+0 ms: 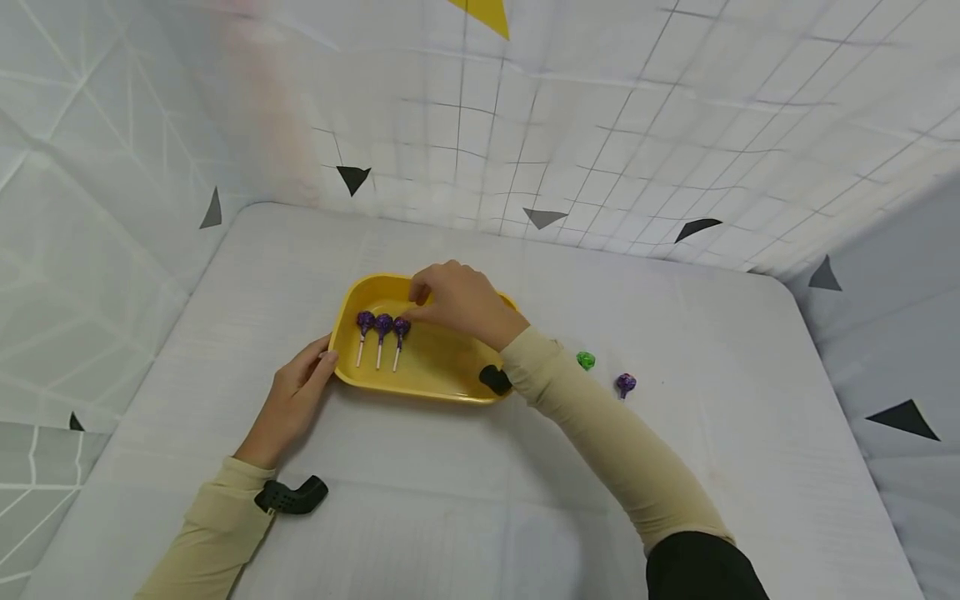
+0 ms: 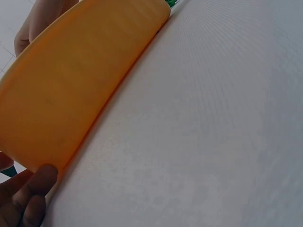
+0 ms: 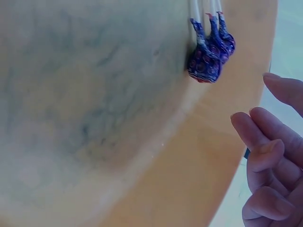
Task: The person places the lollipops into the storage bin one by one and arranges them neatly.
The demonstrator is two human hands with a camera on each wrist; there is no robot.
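Note:
Three purple-wrapped lollipops (image 1: pixel 383 325) lie side by side in the left part of a yellow tray (image 1: pixel 442 393), their white sticks toward the person. Above the tray, just right of the third lollipop, is my right hand (image 1: pixel 463 302). In the right wrist view, the right hand (image 3: pixel 277 156) has loosely bent fingers, thumb and index apart, with nothing between them. My left hand (image 1: pixel 296 396) holds the tray's left end at the near corner. The left wrist view shows the left hand's (image 2: pixel 26 198) fingertips against the tray's outer wall (image 2: pixel 71 85).
To the right of the tray, a green-wrapped lollipop (image 1: pixel 586 360) and another purple lollipop (image 1: pixel 626 383) lie on the white tabletop (image 1: pixel 720 467); the right forearm partly crosses in front of that side. White cloth walls with dark triangles (image 1: pixel 545 218) border the table.

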